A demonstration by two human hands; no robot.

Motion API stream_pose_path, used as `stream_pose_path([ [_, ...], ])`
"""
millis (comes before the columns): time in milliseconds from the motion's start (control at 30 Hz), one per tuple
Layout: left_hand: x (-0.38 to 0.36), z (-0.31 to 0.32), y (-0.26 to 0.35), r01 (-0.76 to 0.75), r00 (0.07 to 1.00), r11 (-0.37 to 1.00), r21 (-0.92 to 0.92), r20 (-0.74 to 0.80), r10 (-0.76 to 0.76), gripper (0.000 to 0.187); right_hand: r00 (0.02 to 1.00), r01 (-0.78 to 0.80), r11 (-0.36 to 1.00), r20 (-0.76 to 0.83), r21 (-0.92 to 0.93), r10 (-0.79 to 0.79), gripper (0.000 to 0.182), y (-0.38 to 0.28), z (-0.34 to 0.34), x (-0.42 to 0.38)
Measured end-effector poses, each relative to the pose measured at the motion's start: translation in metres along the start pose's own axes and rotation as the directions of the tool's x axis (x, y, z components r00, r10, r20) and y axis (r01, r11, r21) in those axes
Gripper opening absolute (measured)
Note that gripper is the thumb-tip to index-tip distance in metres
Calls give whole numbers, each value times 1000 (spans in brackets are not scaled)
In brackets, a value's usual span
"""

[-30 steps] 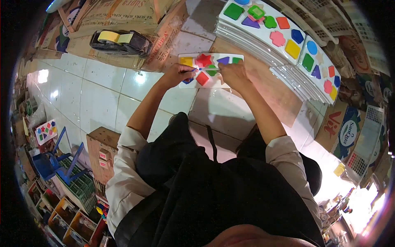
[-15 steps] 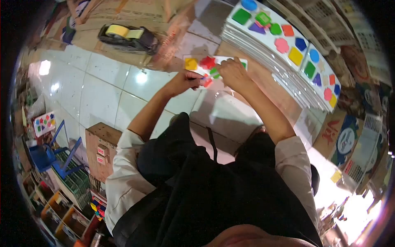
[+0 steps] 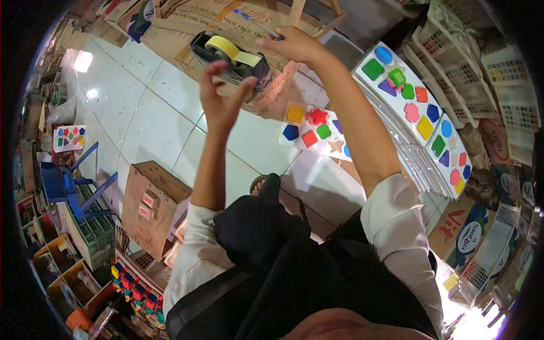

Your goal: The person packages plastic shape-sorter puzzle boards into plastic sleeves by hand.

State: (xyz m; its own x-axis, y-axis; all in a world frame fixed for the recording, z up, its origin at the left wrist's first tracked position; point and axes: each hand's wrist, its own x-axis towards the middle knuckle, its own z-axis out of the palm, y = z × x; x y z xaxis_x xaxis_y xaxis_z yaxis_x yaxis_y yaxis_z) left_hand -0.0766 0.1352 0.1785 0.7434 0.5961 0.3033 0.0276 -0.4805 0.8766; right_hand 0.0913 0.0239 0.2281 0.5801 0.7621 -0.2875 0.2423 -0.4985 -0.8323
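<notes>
My left hand (image 3: 221,102) is raised with thumb and fingers apart, at the front of a black tape dispenser (image 3: 258,71) carrying a yellow tape roll (image 3: 222,47). Nothing shows in its grasp. Farther forward, over the cardboard, my right hand (image 3: 297,45) has its fingers closed at the near end of a slim pen (image 3: 258,25) with a blue tip. Between my arms and the stacked boards, a white shape board (image 3: 287,135) lies on the floor, partly covered by my right forearm. It bears a yellow square, a red star, a blue pentagon and other coloured shapes.
Plastic-wrapped shape boards (image 3: 391,136) are stacked at the right beside white plastic crates (image 3: 447,62). Flattened cardboard (image 3: 187,20) lies under the dispenser. A wooden box (image 3: 156,195), a blue stool (image 3: 71,181) and a green crate (image 3: 93,232) stand at the left.
Both hands have left the shape board. My left hand has moved to the tape dispenser, and my right hand forward over the cardboard with the pen. The camera view has shifted.
</notes>
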Motion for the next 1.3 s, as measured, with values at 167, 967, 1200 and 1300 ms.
stream_pose_path([
  [167,-24,17,24,153,988,627,-764,120,-96,40,946,321,901,143,-290,-291,42,-16,36,-56],
  [967,-12,46,-35,124,972,848,-515,-111,-209,34,914,-320,865,366,386,174,26,-16,12,26],
  [1200,-11,47,-37,157,966,835,-527,-93,-240,33,971,-186,881,217,435,98,28,-13,16,2],
  [1300,-10,45,-33,163,967,838,-521,-85,-241,34,981,-160,871,172,465,88,30,8,20,9],
])
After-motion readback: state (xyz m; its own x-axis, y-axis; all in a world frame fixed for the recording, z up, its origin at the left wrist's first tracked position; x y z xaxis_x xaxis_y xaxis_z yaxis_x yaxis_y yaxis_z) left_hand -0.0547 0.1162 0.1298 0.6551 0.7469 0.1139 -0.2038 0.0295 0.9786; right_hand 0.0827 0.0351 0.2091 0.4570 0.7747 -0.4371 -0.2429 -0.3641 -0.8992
